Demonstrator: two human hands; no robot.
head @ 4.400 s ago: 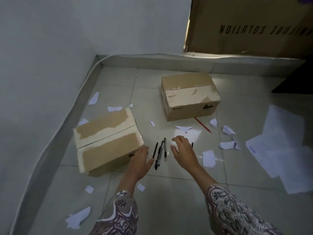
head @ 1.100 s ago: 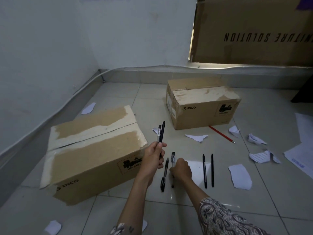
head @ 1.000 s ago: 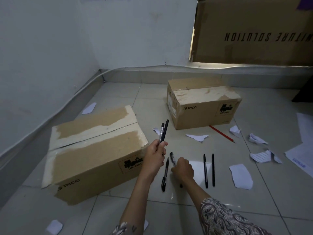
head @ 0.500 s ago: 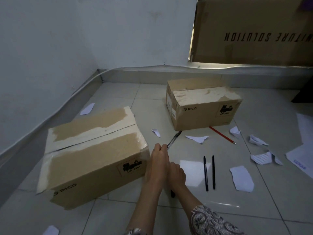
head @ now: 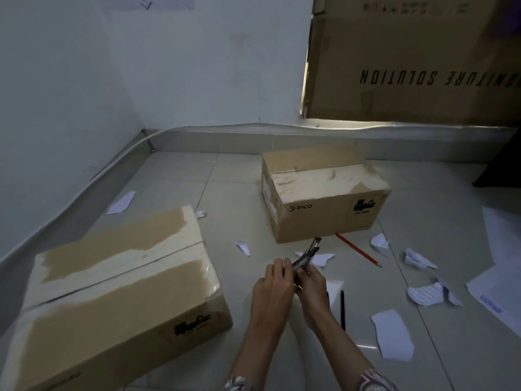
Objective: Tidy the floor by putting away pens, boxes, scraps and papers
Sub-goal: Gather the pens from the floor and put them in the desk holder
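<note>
My left hand [head: 272,289] and my right hand [head: 311,286] meet above the floor, both gripping a small bunch of black pens [head: 308,253] that points up and to the right. One black pen [head: 342,309] still lies on the tiles just right of my right wrist. A red pencil [head: 358,250] lies in front of the far cardboard box [head: 324,193]. The near cardboard box [head: 118,292] sits to the left of my hands. Torn paper scraps [head: 393,334] are scattered over the floor.
White sheets of paper [head: 499,277] lie at the right edge. A large upright carton [head: 408,60] leans on the back wall. The walls meet in a corner at the left. A dark object [head: 504,170] sits at far right.
My right hand lifted pens off the floor and brought them to the bunch in my left hand. Only one black pen is now seen lying right of my wrist.
</note>
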